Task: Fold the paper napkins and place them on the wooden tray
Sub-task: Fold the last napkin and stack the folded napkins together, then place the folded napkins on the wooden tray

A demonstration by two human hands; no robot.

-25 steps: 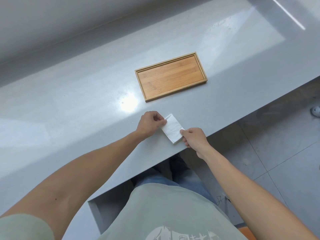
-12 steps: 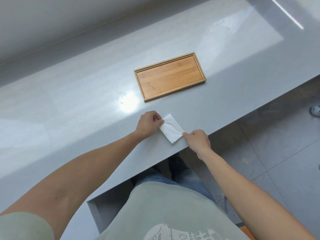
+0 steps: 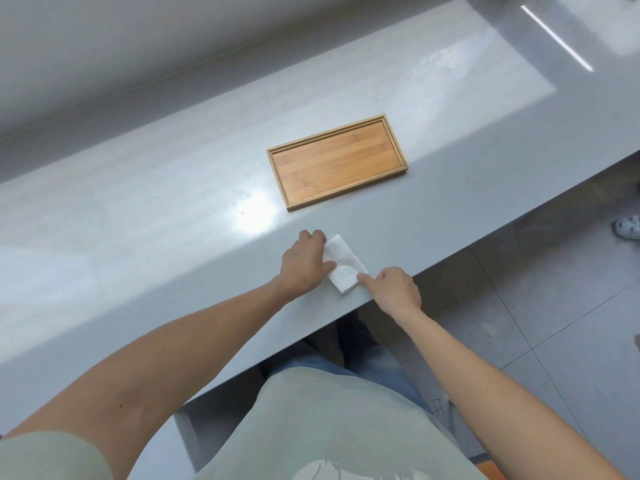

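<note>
A white paper napkin (image 3: 343, 263), folded into a small rectangle, lies flat on the grey counter close to its near edge. My left hand (image 3: 304, 263) rests on the napkin's left side, fingers curled and thumb pressing the paper. My right hand (image 3: 393, 288) has its forefinger stretched out, the tip pressing the napkin's near right corner. Farther back on the counter sits the wooden tray (image 3: 280, 174), a shallow bamboo rectangle with a raised rim and nothing in it. Neither hand touches the tray.
The grey counter (image 3: 138, 237) runs wide to the left and behind the tray, up to a pale wall. Its front edge falls off just under the napkin to a tiled floor (image 3: 554, 323). A white shoe (image 3: 627, 228) shows at the far right.
My right hand has let go of its pinch on the napkin's near corner and now presses there with one finger. The left hand has slid further over the napkin. The napkin lies flatter.
</note>
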